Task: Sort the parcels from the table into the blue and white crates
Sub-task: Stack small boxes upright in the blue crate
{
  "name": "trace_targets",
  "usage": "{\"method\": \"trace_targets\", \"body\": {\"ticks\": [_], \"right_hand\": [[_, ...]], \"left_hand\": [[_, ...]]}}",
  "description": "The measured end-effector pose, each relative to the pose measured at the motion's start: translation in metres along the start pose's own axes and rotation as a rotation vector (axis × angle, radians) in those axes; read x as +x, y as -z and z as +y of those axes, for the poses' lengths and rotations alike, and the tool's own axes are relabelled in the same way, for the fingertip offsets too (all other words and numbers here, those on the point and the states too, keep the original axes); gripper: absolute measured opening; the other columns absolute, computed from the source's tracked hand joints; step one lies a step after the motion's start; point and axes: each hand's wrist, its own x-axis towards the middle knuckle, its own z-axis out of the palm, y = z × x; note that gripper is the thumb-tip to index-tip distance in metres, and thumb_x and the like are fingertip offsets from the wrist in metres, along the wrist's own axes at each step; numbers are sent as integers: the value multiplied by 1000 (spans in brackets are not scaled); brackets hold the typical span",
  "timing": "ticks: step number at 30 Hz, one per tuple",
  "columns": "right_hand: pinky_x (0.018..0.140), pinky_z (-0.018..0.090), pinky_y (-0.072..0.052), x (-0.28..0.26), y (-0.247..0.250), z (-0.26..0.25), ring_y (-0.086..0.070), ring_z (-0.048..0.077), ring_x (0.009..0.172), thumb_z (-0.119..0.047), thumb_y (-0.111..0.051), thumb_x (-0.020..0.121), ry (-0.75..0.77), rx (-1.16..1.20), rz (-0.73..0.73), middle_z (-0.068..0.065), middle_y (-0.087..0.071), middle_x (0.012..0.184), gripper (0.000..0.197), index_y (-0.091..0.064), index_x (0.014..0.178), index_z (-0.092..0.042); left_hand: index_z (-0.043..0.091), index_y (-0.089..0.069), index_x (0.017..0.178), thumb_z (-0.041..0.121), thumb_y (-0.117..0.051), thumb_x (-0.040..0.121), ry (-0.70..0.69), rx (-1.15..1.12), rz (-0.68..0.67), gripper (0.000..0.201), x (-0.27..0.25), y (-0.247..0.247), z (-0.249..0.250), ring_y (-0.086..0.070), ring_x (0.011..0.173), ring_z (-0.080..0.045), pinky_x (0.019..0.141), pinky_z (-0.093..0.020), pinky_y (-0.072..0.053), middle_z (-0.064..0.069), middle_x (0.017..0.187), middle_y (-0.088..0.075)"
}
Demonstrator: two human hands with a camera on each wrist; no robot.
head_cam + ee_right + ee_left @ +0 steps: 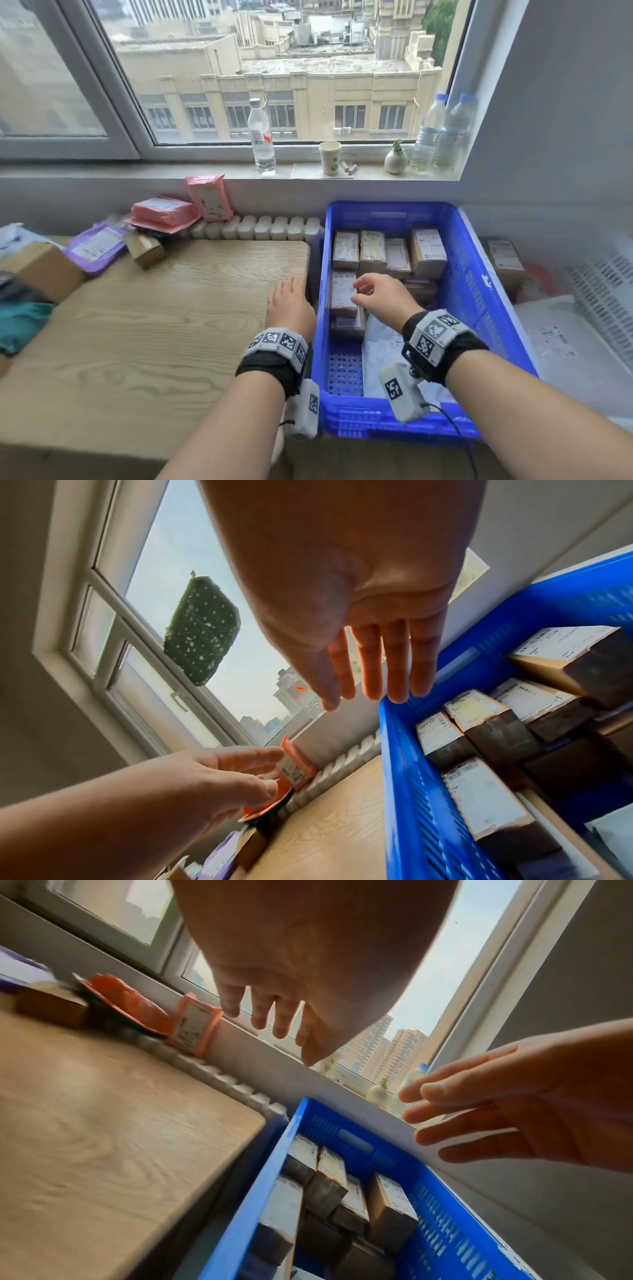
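Note:
My left hand (291,301) hovers open and empty over the right edge of the wooden table (154,325), beside the blue crate (387,207). Over the crate's middle, my right hand (373,294) has relaxed fingers and holds nothing. Several labelled cardboard boxes (428,253) and a white mailer (383,346) lie in the crate. In the left wrist view the left hand (274,1015) spreads its fingers above the crate's rim (274,1164). The right wrist view shows the right hand (377,669) with straight fingers. Two pink mailers (164,214), a purple mailer (97,245) and a small box (145,248) sit at the table's far left.
The white crate (599,284) stands right of the blue one, with a cardboard box (503,260) and a white bag (555,335) in it. A larger cardboard box (37,267) sits at the table's left edge. Bottles (262,137), a paper cup (330,157) and a small vase (395,159) line the window sill.

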Motion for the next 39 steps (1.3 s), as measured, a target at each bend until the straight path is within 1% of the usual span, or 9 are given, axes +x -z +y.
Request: {"method": "trace_targets", "body": {"ticks": [3, 8, 11, 16, 21, 25, 28, 32, 39], "right_hand": [[95, 29, -46, -16, -11, -23, -61, 16, 107, -26, -65, 90, 43, -27, -20, 2, -65, 119, 34, -66, 123, -17], [90, 26, -45, -28, -38, -76, -61, 15, 106, -28, -65, 91, 156, -71, -56, 0, -66, 116, 33, -65, 123, -18], [91, 26, -44, -28, -67, -112, -59, 14, 107, -30, -66, 90, 202, -88, -72, -3, -65, 117, 33, -66, 122, -20], [89, 28, -45, -25, -137, -181, -57, 13, 101, -30, -65, 92, 255, -91, -103, -1, -63, 120, 33, -64, 123, -19], [95, 30, -47, -36, -229, -264, -60, 14, 108, -30, -63, 93, 289, -79, -135, 0, -63, 123, 35, -63, 126, -17], [98, 31, -46, -43, -288, -321, -58, 16, 114, -30, -63, 93, 290, -58, -141, 1, -62, 127, 39, -60, 130, -17], [99, 30, -45, -41, -313, -349, -57, 17, 116, -28, -63, 94, 271, -58, -131, 3, -61, 129, 40, -58, 132, -16], [99, 31, -46, -23, -324, -363, -56, 15, 117, -29, -62, 94, 225, -63, -112, 2, -61, 130, 41, -57, 133, -17], [98, 31, -46, 59, -315, -365, -57, 17, 117, -27, -61, 94, 149, -51, -49, 3, -61, 131, 41, -57, 134, -16]], "left_hand": [[15, -17, 156, 13, -36, 99, 8, 22, 26, 60, -21, 5, -22, -9, 151, -22, 123, -37, -10, -6, 164, -11], [16, -15, 156, 15, -34, 100, 83, 22, 69, 59, -44, 30, -71, -9, 151, -21, 123, -37, -10, -5, 164, -11], [16, -14, 156, 15, -34, 101, 124, 3, 95, 59, -56, 50, -109, -7, 151, -20, 123, -38, -10, -4, 164, -9], [16, -14, 156, 13, -34, 100, 174, 25, 129, 60, -78, 86, -203, -6, 152, -20, 123, -37, -8, -5, 165, -8], [17, -18, 155, 14, -34, 101, 224, 6, 150, 57, -105, 133, -314, -9, 151, -19, 123, -35, -10, -3, 164, -12], [17, -19, 155, 15, -33, 102, 220, -5, 132, 55, -113, 161, -382, -12, 150, -20, 122, -34, -12, -4, 163, -14], [16, -20, 155, 15, -34, 101, 195, -18, 105, 56, -105, 173, -417, -12, 150, -19, 122, -34, -12, -4, 163, -15], [15, -21, 155, 13, -33, 101, 163, -79, 87, 55, -79, 182, -436, -13, 150, -19, 122, -33, -12, -4, 163, -16], [14, -22, 155, 15, -36, 101, 101, -118, 87, 55, 7, 194, -437, -14, 150, -18, 121, -30, -9, -4, 163, -16]]}}
